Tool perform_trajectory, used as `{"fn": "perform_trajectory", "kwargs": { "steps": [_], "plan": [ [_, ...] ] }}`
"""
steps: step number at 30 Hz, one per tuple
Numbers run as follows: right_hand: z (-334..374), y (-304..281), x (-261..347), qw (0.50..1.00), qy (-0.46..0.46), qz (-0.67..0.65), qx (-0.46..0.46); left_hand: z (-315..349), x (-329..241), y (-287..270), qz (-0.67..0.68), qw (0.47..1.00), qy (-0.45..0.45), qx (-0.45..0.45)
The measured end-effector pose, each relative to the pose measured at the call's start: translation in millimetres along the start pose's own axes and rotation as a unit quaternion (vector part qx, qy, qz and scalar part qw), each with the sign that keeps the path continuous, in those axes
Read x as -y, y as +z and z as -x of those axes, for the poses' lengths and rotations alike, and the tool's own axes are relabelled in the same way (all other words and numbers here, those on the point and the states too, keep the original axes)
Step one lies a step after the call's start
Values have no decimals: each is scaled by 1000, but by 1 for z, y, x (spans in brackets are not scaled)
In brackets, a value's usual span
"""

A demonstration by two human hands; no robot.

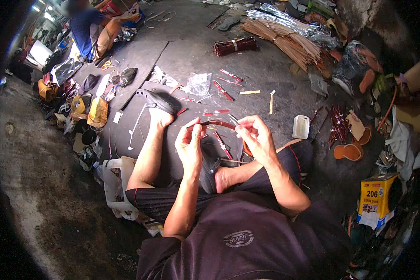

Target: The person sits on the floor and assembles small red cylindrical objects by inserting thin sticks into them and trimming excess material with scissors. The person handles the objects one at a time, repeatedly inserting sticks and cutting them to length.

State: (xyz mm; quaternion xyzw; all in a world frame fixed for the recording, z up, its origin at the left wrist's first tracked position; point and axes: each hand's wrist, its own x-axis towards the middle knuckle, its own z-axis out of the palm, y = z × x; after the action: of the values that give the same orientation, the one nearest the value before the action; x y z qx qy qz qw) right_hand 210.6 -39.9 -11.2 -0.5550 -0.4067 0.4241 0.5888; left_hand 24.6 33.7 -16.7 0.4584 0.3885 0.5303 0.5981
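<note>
A glossy dark red-brown strip (pixel 222 123), apparently a strap, is stretched in a shallow upward arc between my two hands. My left hand (pixel 189 145) pinches one end between thumb and fingers. At the other end, my right hand (pixel 257 139) has it pinched, with a thin pale piece showing near the fingertips. Just beyond the hands lie short red strips (pixel 216 113) on the dark mat. Further red strips (pixel 224 90) are scattered farther out, and another (pixel 222 145) lies below the held strip, between my legs.
A small white tray (pixel 301 127) stands right, beside loose red strips (pixel 339 123) and brown sole-shaped pieces (pixel 348 151). Farther back are a tied dark red bundle (pixel 234 45) and tan strips (pixel 287 39). A yellow tin (pixel 378 198) and white tub (pixel 111 179) flank me. Another person (pixel 86 35) sits far left.
</note>
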Motion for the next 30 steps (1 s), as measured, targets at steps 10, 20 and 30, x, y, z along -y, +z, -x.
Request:
{"fn": "perform_trajectory", "kwargs": {
  "steps": [10,20,30],
  "plan": [
    [-3,-11,7,975,164,-109,107,1,2,-17,173,978,-15,116],
    [-9,-19,11,942,147,-284,103,-5,8,-28,162,971,-168,49],
    [-8,-16,-14,902,159,-374,146,0,22,-9,376,885,-257,92]
  ]
}}
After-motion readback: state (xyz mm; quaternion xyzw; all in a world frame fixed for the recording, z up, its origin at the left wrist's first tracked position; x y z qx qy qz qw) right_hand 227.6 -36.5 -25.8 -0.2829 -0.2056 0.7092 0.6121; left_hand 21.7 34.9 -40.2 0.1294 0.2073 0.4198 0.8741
